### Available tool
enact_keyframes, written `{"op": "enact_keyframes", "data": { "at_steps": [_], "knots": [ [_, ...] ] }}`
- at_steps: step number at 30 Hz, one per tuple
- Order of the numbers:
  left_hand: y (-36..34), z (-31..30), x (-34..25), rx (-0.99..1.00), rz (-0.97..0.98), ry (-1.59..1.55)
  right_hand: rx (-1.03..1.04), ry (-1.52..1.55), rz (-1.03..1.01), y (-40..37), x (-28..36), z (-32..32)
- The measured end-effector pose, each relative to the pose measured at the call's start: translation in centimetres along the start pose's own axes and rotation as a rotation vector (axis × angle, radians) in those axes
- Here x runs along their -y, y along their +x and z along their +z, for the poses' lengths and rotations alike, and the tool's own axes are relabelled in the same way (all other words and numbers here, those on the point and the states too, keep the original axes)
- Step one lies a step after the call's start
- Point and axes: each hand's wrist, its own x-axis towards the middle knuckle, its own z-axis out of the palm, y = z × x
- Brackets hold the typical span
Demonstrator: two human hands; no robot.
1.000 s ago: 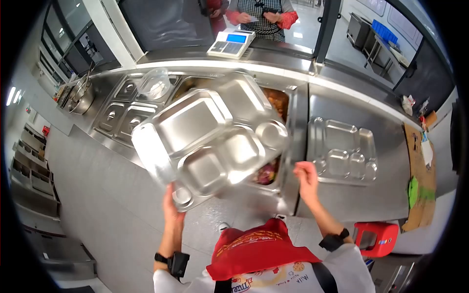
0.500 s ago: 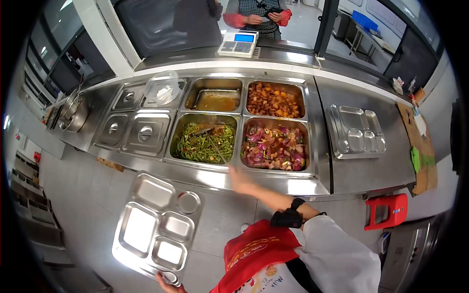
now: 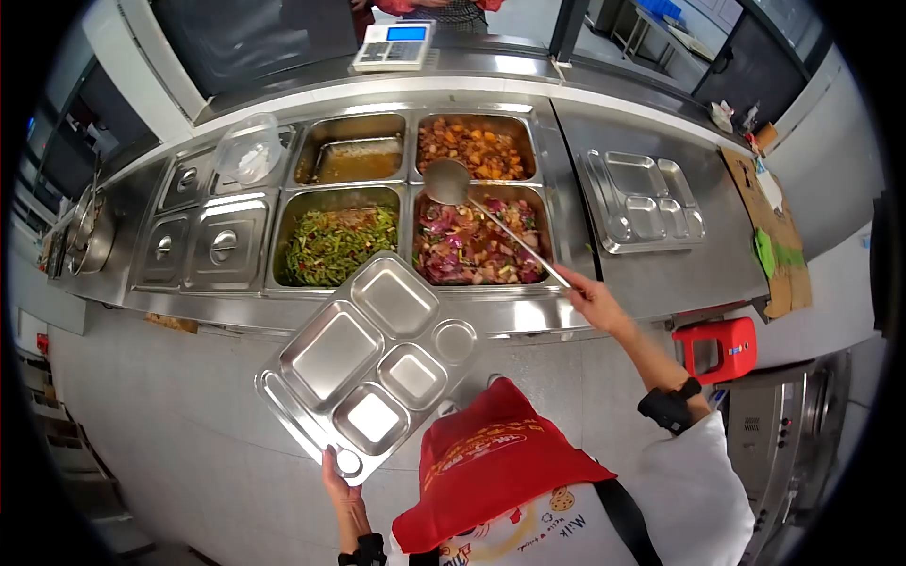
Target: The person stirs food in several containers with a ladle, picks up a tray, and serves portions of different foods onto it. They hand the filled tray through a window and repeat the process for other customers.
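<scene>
My left hand (image 3: 340, 483) is closed on the near corner of a steel compartment tray (image 3: 376, 351), which is tilted in front of the counter. Nothing lies in the tray's compartments. My right hand (image 3: 591, 300) grips the end of a long-handled ladle (image 3: 446, 181). The ladle's round bowl hangs over the divider between the pan of purple onion and meat (image 3: 481, 241) and the pan of orange and brown chunks (image 3: 477, 146). Left of the onion pan sits a pan of chopped green beans (image 3: 340, 241), partly covered by the tray's far corner.
Behind the beans is a pan with a little brownish liquid (image 3: 359, 160). Lidded pans (image 3: 223, 247) and a clear plastic tub (image 3: 250, 151) stand at left. Stacked trays (image 3: 646, 203) rest at right. A scale (image 3: 394, 45) and a person's red sleeves (image 3: 401, 6) are beyond the counter.
The ladle has left the green beans and swung right, over the onion pan. My left hand has brought the tray right and up toward the counter. The whole view has shifted.
</scene>
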Motion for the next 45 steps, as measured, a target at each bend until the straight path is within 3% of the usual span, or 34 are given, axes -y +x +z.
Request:
{"op": "enact_keyframes", "data": {
  "at_steps": [3, 7, 10, 13, 16, 19, 23, 29, 38, 42, 45],
  "knots": [
    [0.6, 0.8, 1.1, 0.040, -0.017, 0.035, -0.075, -0.513, -0.002, -0.6, -2.3, -2.5],
    [-0.2, 0.9, 2.3, 0.037, -0.012, 0.064, -0.013, -0.721, 0.167, 0.8, -2.6, -2.0],
    [-1.4, 1.2, 2.9, 0.011, 0.003, 0.053, 0.014, -0.357, -0.082, 3.1, -6.6, -0.9],
    [-2.1, 1.8, 3.0, -0.040, 0.001, 0.165, 0.427, -0.108, 0.261, 4.2, -2.8, -3.8],
    [-2.5, 3.2, 3.2, -0.059, 0.037, 0.177, 0.596, 0.376, 0.611, 5.0, -0.6, -5.1],
    [-1.6, 1.8, 4.2, 0.027, 0.049, 0.026, 0.621, 0.671, 0.702, 5.4, -1.6, -2.5],
    [-1.0, 2.5, 4.4, -0.009, 0.058, 0.134, 0.597, 0.838, 0.677, 2.8, -1.5, -3.7],
    [0.4, 5.4, 5.0, -0.017, 0.088, 0.152, 0.363, 0.857, 0.667, -0.3, -1.9, -5.4],
    [4.1, 12.0, 4.7, 0.036, 0.067, 0.195, 0.279, 0.856, 0.636, -2.0, -0.8, -7.2],
    [5.7, 14.2, 4.9, 0.050, -0.010, 0.186, 0.327, 0.731, 0.620, -3.5, 1.9, -6.7],
    [7.5, 13.4, 5.6, 0.137, -0.033, 0.180, 0.253, 0.332, 0.371, -4.6, 0.6, -3.4]
  ]
}}
